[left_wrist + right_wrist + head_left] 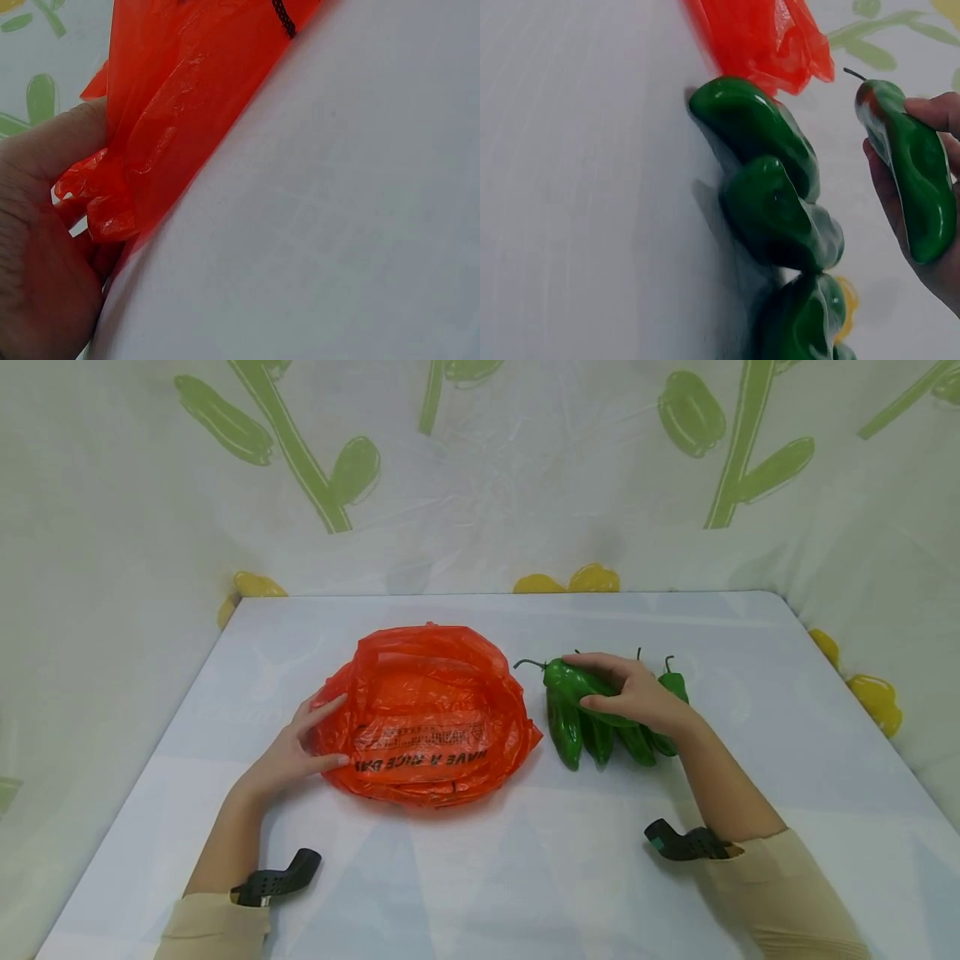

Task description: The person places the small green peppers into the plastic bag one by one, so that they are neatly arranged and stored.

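A crinkled red plastic bag [427, 693] with dark printing lies with its mouth spread wide on the table. At its left side my left hand [285, 756] holds the rim, thumb and fingers on either side of the film. A glossy green pepper [922, 180] is gripped in my right hand [637, 693], between thumb and fingers, its thin stem pointing left toward the bag. In the right wrist view it is raised above the other green peppers [754, 127], which lie side by side in a row beneath the hand.
The white table [480, 885] has a pale pattern and rounded back corners. Behind it hangs a light cloth [510, 485] printed with green stems and yellow flowers. One more pepper [673, 683] lies at the row's right end.
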Available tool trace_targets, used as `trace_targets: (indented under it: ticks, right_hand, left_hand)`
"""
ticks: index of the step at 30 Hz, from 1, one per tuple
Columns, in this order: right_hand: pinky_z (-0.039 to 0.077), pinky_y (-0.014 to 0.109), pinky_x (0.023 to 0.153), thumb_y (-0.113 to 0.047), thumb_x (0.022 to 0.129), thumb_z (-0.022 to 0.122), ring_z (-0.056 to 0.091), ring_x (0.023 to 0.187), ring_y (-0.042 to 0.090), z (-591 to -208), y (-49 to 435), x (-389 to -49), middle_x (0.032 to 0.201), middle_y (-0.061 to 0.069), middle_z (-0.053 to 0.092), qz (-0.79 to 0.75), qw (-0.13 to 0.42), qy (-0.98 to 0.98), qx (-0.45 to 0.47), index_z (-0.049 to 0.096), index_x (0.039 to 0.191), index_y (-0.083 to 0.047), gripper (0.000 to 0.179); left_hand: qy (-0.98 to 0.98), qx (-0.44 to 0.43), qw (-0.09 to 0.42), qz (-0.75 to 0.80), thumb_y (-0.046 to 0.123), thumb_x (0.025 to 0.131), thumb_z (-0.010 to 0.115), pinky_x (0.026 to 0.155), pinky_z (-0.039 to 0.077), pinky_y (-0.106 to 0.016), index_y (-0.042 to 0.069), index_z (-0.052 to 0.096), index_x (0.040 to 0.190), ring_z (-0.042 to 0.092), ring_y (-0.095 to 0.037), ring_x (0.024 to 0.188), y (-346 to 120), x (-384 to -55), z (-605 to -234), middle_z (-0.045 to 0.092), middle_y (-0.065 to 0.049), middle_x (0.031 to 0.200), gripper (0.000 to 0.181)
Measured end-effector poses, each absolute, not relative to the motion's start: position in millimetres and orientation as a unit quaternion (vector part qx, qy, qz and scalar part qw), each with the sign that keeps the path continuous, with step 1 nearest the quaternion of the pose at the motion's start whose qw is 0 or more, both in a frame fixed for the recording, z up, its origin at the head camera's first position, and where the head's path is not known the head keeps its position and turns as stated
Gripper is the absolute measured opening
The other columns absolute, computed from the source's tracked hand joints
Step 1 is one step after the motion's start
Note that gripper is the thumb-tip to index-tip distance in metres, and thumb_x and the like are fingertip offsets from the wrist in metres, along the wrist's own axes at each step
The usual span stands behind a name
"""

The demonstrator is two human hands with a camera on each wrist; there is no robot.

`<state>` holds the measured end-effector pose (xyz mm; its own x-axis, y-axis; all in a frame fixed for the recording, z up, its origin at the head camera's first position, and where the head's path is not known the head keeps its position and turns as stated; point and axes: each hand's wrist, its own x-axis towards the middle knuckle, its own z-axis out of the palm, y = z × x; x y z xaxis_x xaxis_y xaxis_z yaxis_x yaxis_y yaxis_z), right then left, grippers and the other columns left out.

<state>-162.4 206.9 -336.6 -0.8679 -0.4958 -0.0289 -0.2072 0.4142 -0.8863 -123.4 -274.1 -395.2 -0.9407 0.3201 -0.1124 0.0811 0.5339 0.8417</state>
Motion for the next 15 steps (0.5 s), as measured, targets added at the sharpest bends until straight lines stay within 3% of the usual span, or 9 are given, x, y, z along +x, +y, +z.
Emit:
trace_targets:
  ticks: [5, 15]
  right_hand:
    - [0.048, 0.033, 0.093, -0.015, 0.087, 0.067, 0.046, 0.119, 0.024, -337, 195, -166, 0.137, 0.007, 0.05, -0.496, 0.172, 0.818, -0.236, 0.048, 0.139, -0.015, 0.055]
    - [0.05, 0.03, 0.092, -0.017, 0.084, 0.072, 0.05, 0.118, 0.021, -327, 176, -171, 0.136, 0.005, 0.052, -0.497, 0.204, 0.803, -0.256, 0.049, 0.137, -0.014, 0.058]
  left_hand:
    - [0.867, 0.118, 0.125, 0.468, 0.024, 0.078, 0.076, 0.1, 0.031, -0.066, 0.028, 0.028, 0.15, 0.01, -0.039, 0.142, -275, -124, -397, 0.004, -0.011, 0.158, 0.086]
    - [0.868, 0.106, 0.129, 0.468, 0.028, 0.078, 0.077, 0.103, 0.027, -0.068, 0.036, 0.029, 0.148, 0.008, -0.037, 0.143, -277, -125, -401, 0.003, -0.008, 0.158, 0.086]
